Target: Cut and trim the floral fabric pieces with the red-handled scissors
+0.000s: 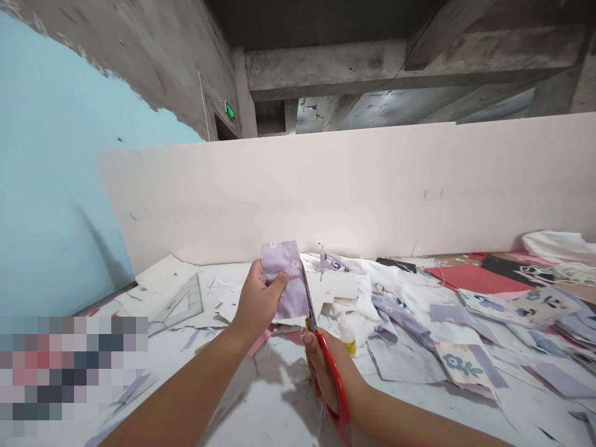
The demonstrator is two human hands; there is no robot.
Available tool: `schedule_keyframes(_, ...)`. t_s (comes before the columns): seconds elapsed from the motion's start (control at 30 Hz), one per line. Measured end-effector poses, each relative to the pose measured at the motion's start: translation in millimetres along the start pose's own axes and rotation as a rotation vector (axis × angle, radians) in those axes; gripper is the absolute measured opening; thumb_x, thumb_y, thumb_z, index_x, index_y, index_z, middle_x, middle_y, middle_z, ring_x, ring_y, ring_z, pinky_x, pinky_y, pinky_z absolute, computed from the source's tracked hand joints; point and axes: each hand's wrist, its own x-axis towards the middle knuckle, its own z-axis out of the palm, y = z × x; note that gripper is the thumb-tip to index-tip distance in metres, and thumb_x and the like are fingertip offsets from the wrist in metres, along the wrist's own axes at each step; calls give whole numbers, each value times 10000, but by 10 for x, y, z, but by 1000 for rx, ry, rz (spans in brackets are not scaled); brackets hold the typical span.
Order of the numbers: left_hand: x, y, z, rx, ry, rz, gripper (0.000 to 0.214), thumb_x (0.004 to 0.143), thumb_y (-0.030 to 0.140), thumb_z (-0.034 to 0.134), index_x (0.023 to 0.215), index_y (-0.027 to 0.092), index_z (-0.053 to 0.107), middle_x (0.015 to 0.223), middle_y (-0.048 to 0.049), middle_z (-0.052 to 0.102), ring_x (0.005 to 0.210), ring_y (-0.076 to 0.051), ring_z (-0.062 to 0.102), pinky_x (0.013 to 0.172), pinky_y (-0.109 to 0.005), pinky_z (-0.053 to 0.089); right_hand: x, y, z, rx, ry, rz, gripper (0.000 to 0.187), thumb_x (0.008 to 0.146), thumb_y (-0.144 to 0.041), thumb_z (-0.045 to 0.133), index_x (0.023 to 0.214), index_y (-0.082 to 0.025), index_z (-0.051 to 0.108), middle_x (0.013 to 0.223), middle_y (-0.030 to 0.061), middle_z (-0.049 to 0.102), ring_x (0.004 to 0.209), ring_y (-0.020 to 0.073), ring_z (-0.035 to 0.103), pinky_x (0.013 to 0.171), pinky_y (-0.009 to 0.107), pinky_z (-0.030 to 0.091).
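Observation:
My left hand (259, 297) grips a piece of purple fabric (285, 273) with small white flower marks, its thumb pressed on the front. The piece is held upright above the table. In my right hand (333, 366) is a pair of scissors (336, 388) with red handles, fingers through the loops. The blades point up and away along the right edge of the fabric. I cannot tell whether they are cutting into it. Just past my right hand stands a small bottle (348, 340) with a yellow base, partly hidden by the hand.
A clear set square (179, 304) lies at left on the white table (261, 385). Purple and flowered fabric pieces (460, 366) and white cloth spread across the right, with red sheets (479, 279) and white string (577, 273) behind. A pale partition (298, 192) stands along the back.

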Motion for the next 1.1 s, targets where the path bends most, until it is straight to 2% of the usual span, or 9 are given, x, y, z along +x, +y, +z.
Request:
schedule_keyframes(0.23,-22,12,12,41,-5,-5,343,702,475,561,899,208,473,548,54,498,453,-106,483,446,-215,393,6,82,22,33,-51,36,448,779,-651,335,677,-216,364,481,-78,313,402,72,270,382,200,248)
schedule_keyframes(0.53,-41,-1,29,85,-37,9,366,700,457,571,948,203,479,717,-6,612,568,-141,570,481,-228,419,7,10,-16,78,-87,25,480,762,-685,304,644,-220,336,505,-70,310,425,79,261,385,214,255)
schedule_keyframes(0.7,-39,-19,34,103,-52,21,363,709,461,556,951,200,486,716,-15,618,576,-152,574,475,-232,417,38,45,-21,64,-41,74,503,752,-697,297,628,-214,365,455,-68,318,389,80,279,369,223,255)
schedule_keyframes(0.97,-31,6,5,90,-66,-1,362,701,457,568,946,200,495,725,-18,624,593,-164,586,495,-250,445,44,18,-13,116,12,107,500,726,-681,383,567,-207,380,405,-68,321,357,70,263,338,215,222)
schedule_keyframes(1.1,13,-1,-48,75,-161,6,404,705,481,561,982,193,498,709,-15,610,597,-158,584,526,-254,456,43,16,-10,145,26,105,497,717,-682,397,571,-208,374,408,-71,325,353,68,265,333,213,221)
